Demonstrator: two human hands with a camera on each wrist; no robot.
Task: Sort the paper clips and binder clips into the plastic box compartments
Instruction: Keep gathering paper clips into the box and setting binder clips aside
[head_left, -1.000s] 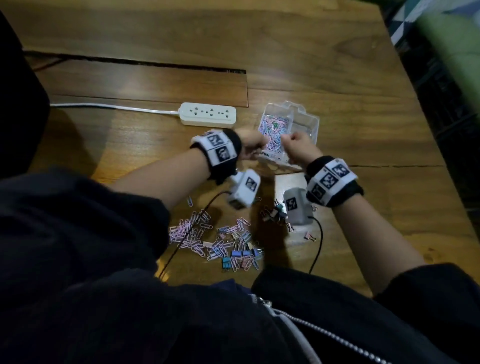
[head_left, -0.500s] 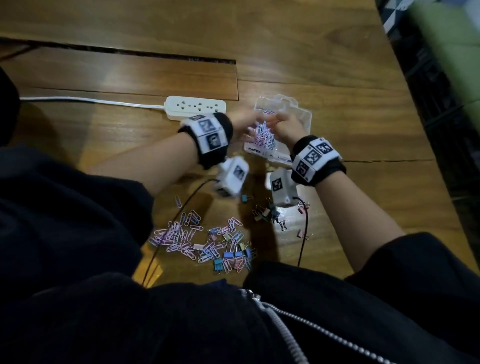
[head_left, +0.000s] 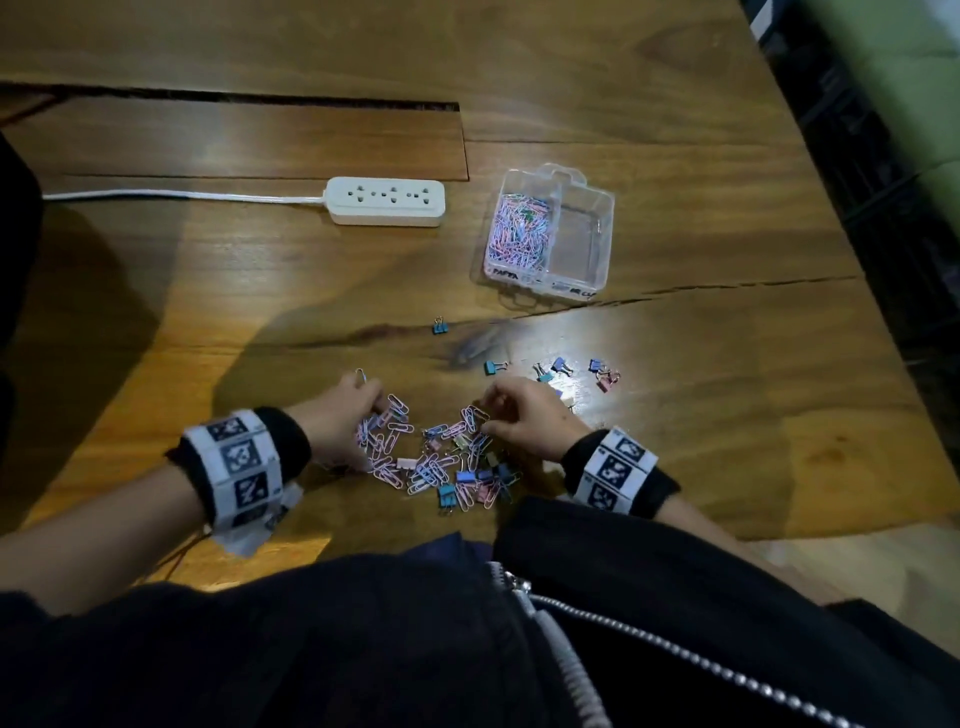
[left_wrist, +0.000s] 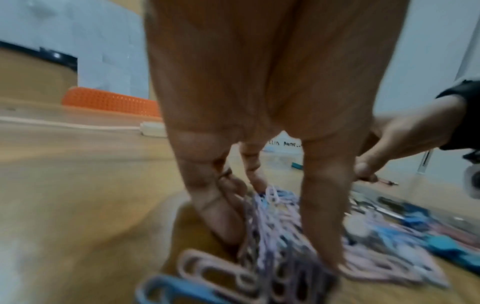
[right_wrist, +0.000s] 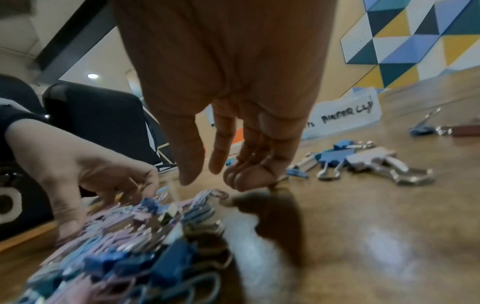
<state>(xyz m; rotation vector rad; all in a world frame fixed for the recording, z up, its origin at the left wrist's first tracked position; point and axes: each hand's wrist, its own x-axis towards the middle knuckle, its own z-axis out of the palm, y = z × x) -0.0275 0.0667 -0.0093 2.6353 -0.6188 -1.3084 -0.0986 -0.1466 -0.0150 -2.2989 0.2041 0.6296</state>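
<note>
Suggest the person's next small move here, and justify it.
Probably lift a pinch of paper clips with the left hand and carry it to the plastic box, whose left compartment already holds paper clips. Both hands are down in the mixed pile; the right hand could pick out binder clips.

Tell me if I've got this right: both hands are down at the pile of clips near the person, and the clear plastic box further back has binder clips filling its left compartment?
Not quite. The left compartment of the plastic box holds paper clips, not binder clips, as the head view shows. The rest stands: the left hand and the right hand are both down at the pile of clips near the person.
</note>
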